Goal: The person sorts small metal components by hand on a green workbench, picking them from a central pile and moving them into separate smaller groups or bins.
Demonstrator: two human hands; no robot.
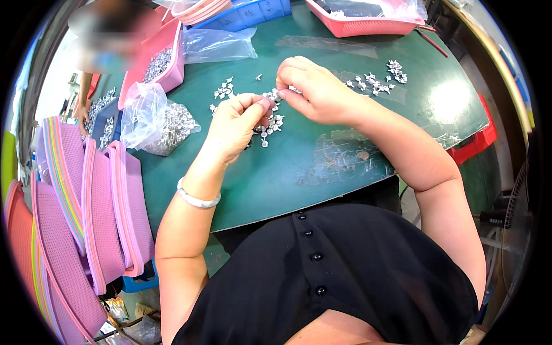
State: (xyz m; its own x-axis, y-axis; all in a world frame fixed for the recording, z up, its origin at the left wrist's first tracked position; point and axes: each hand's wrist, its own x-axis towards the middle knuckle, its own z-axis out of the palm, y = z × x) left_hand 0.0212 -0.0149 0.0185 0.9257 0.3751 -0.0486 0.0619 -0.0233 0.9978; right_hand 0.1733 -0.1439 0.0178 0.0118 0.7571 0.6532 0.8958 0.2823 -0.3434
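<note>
Both my hands are over the middle of a green table [230,190], close together above a loose pile of small silvery metal parts [269,133]. My left hand [240,118] is closed, thumb pressed against the bent forefinger; whatever it pinches is too small to make out. Just to its right my right hand [307,89] is also closed, fingertips together, and what lies between them is hidden. A few more silvery parts [224,89] lie beyond my left hand. Further groups of the same parts [374,84] sit to the right of my right hand.
A clear plastic bag of metal parts [172,126] stands on the left, beside a pink basket [171,69]. Another pink tray [356,24] and a blue bin [247,14] are at the back. Stacked purple baskets [106,207] crowd the left. A co-worker's hand [82,115] reaches into parts at far left.
</note>
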